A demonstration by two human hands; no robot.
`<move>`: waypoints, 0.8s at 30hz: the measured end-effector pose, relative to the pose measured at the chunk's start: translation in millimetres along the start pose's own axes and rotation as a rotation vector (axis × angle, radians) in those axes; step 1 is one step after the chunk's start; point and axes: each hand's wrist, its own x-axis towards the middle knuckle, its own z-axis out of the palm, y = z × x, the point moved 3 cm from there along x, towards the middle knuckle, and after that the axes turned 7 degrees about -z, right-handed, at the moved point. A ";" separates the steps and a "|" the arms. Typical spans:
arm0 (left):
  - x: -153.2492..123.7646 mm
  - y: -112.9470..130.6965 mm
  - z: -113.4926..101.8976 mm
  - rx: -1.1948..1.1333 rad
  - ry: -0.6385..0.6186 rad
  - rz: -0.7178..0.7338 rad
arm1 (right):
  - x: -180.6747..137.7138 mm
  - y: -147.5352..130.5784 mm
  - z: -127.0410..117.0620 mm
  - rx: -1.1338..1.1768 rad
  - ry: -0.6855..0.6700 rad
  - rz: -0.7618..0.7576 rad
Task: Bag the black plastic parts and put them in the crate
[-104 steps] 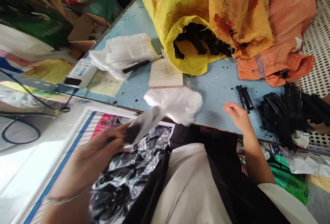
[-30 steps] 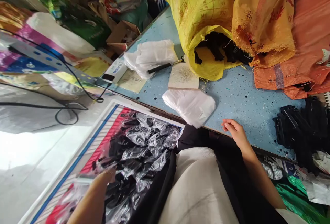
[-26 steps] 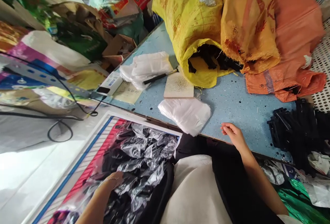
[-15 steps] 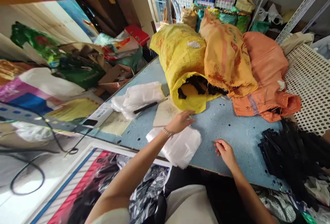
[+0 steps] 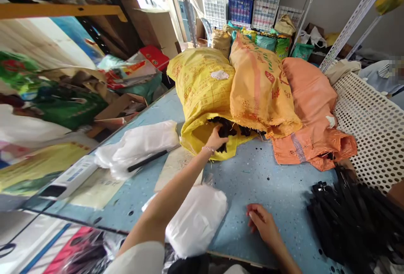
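My left hand [image 5: 217,140] reaches into the mouth of the yellow woven sack [image 5: 202,91]. Its fingers and thumb curve around some of the black pieces [image 5: 227,127] inside; their exact kind is hard to make out. Under my left forearm lies a white plastic-wrapped stack [image 5: 198,217] near the table's front edge. My right hand [image 5: 260,220] hovers low over or rests on the blue table [image 5: 252,177], to the right of that stack. Its fingers are loosely bent and apart, with nothing visible in them.
An orange-yellow sack [image 5: 261,93] and an orange sack [image 5: 307,101] lie beside the yellow one. Black strips [image 5: 350,219] are heaped at right, near a perforated white panel [image 5: 372,126]. A white bag [image 5: 145,141], a black stick [image 5: 147,161] and a long box [image 5: 71,177] lie left.
My left hand has moved forward from above the white stack into the yellow sack's mouth, onto the black pieces. My right hand stays by the table's front. The camera view has shifted.
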 end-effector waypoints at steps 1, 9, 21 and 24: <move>-17.9 -0.7 10.0 -0.091 -0.071 0.024 | 3.6 -6.9 -3.9 0.013 -0.014 0.004; -182.3 -2.0 65.0 -0.942 -0.962 -0.026 | 38.9 -94.7 -32.5 0.108 0.156 -0.298; -242.0 -7.1 63.3 -0.518 -0.758 0.055 | 16.6 -124.1 -41.9 -0.562 0.149 -0.616; -249.5 -16.4 66.7 -0.295 -0.568 0.223 | 15.9 -113.8 -30.9 -0.173 0.081 -0.358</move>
